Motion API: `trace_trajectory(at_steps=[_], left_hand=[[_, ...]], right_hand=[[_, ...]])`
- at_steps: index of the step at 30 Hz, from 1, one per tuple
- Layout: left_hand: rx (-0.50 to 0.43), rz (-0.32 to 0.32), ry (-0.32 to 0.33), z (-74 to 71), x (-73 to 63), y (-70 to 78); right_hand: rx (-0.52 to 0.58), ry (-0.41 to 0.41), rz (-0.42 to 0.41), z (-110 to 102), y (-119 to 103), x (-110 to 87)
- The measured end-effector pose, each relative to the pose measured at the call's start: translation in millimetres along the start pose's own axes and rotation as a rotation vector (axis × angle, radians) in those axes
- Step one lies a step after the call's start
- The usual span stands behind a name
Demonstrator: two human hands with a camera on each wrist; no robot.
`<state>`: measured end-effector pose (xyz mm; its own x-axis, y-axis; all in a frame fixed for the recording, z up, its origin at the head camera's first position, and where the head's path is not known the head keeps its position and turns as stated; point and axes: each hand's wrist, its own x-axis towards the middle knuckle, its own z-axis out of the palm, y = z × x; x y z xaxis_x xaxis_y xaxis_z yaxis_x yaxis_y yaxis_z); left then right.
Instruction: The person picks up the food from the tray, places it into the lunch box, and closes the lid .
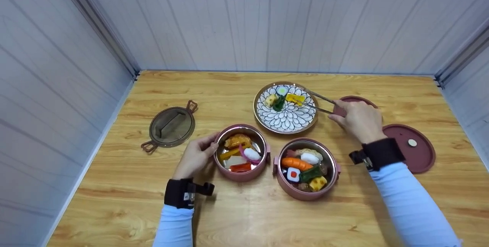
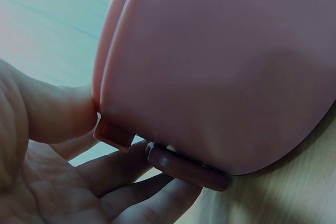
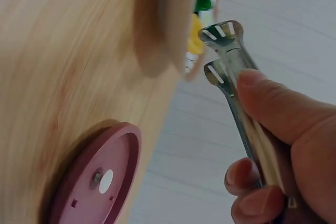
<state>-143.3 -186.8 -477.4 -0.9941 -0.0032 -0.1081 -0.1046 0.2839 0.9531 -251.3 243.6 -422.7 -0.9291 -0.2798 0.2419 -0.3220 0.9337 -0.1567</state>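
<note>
Metal tongs (image 3: 265, 148), gripped in right hand (image 1: 359, 119), stand parted at yellow piece (image 1: 295, 98), one o'clock on plate (image 1: 286, 122); we judge pick-or-release, next needing steady aim, left hand (image 1: 195, 155) gripping pink bowl (image 1: 240, 176) at nine o'clock.

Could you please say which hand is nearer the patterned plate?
Right. The right hand, holding tongs, is just right of the patterned plate; the left hand is farther off leftward, gripping a bowl.

see-through lid (image 1: 172, 127) on wooden table (image 1: 114, 186), panelled walls (image 1: 244, 21)
</note>
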Motion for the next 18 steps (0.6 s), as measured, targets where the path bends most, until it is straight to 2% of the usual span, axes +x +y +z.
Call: trace_trajectory(at_steps=[6,10,14,18], left_hand=[[-0.017,-0.003,0.008,0.2,0.1,0.5],[-0.058,-0.014,0.005,0.3,0.3,1.1],[-0.052,-0.011,0.000,0.6,0.2,0.6],[-0.029,-0.006,-0.001,0.2,-0.2,0.5]], right_hand=[[-0.033,-0.031,-0.066,3,-4,12.2],[-0.024,-0.033,-0.064,1,-6,11.5],[-0.005,-0.030,-0.029,-5,-7,1.5],[0.071,-0.012,0.025,-14,-11,-17.3]])
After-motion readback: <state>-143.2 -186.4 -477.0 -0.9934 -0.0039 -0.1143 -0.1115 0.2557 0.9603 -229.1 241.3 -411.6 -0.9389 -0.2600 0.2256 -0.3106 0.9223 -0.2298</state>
